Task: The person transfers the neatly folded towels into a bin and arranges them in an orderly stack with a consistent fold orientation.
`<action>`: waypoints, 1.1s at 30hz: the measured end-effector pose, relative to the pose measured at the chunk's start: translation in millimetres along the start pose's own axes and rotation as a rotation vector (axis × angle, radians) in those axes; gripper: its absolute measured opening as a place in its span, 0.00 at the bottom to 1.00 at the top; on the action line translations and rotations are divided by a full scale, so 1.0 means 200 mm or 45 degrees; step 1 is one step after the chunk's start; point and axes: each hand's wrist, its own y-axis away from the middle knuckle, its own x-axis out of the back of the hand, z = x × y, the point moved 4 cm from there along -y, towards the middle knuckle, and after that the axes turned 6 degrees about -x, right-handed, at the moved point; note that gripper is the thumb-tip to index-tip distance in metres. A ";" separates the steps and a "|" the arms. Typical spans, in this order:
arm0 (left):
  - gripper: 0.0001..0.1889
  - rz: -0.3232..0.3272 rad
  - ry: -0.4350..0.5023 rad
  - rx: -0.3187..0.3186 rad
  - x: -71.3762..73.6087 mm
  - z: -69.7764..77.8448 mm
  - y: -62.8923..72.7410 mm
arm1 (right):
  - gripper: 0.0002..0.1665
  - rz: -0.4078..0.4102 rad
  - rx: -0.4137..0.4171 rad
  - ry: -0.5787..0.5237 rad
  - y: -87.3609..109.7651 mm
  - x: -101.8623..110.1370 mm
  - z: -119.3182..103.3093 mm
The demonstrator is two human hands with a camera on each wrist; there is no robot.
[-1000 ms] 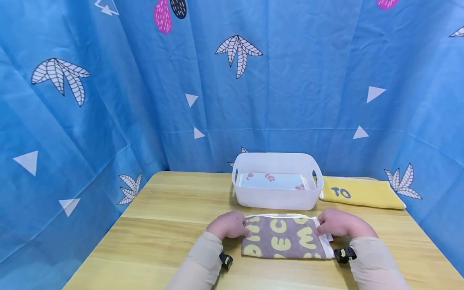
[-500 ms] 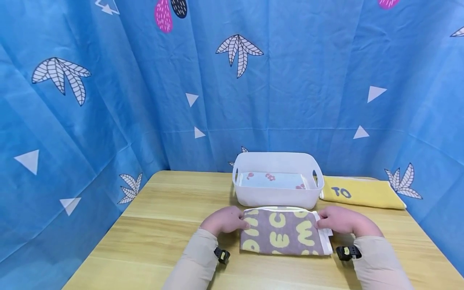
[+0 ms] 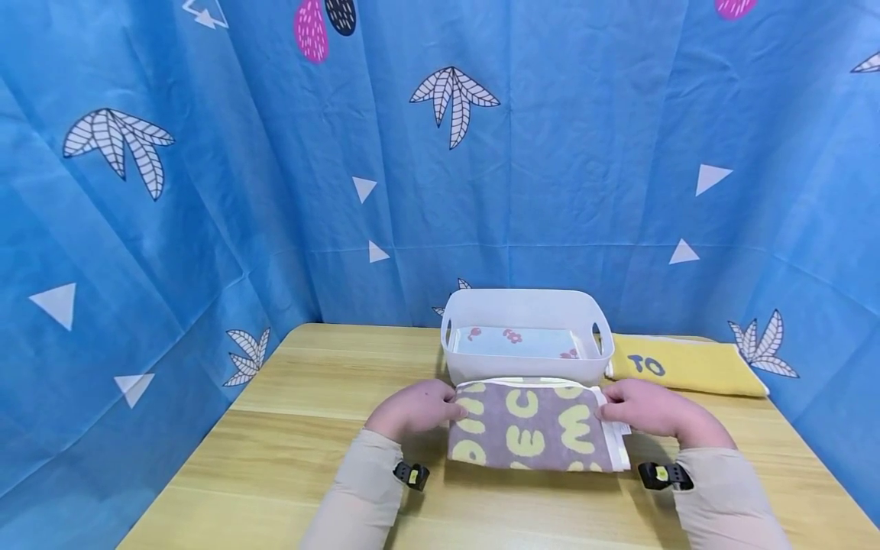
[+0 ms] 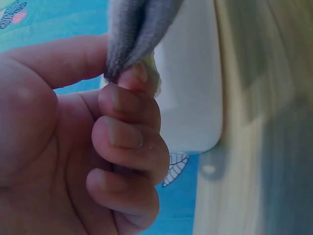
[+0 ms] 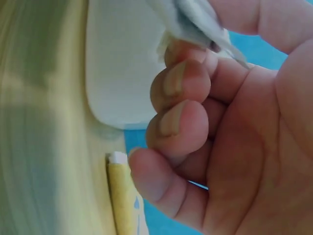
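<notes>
A folded purple-grey towel [image 3: 529, 428] with yellow letters and white edging hangs just in front of the white basket in the head view, seemingly raised off the table. My left hand [image 3: 419, 409] pinches its left edge between thumb and index finger; in the left wrist view the folded grey edge [image 4: 139, 34] sits in that pinch, the other fingers curled. At the opposite edge my right hand [image 3: 642, 409] pinches the white border, seen close up as pale cloth [image 5: 188, 22] in the right wrist view. Behind it stands the white basket [image 3: 522, 370], holding a light blue towel [image 3: 512, 344] with reddish flowers.
A folded yellow towel [image 3: 687, 367] marked "TO" lies to the right of the basket, by the table's back edge. The wooden table [image 3: 309, 428] extends to both sides. A blue patterned curtain [image 3: 550, 153] encloses the back and sides.
Both hands have carried the purple-grey towel up and forward toward the basket, so it now covers part of the basket's front wall. Basket and yellow towel have stayed put.
</notes>
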 end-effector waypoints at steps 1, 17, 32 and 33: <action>0.11 0.006 0.013 0.000 0.01 0.00 0.00 | 0.05 0.013 0.005 0.002 0.00 0.01 -0.01; 0.13 0.110 0.126 -0.060 0.10 0.04 0.02 | 0.07 0.257 -0.039 -0.016 0.01 0.09 -0.09; 0.15 0.437 0.144 0.034 0.11 0.03 -0.06 | 0.17 0.481 -0.183 -0.118 -0.04 0.11 -0.09; 0.15 0.442 0.152 0.049 0.12 0.03 -0.07 | 0.17 0.480 -0.177 -0.109 -0.05 0.12 -0.09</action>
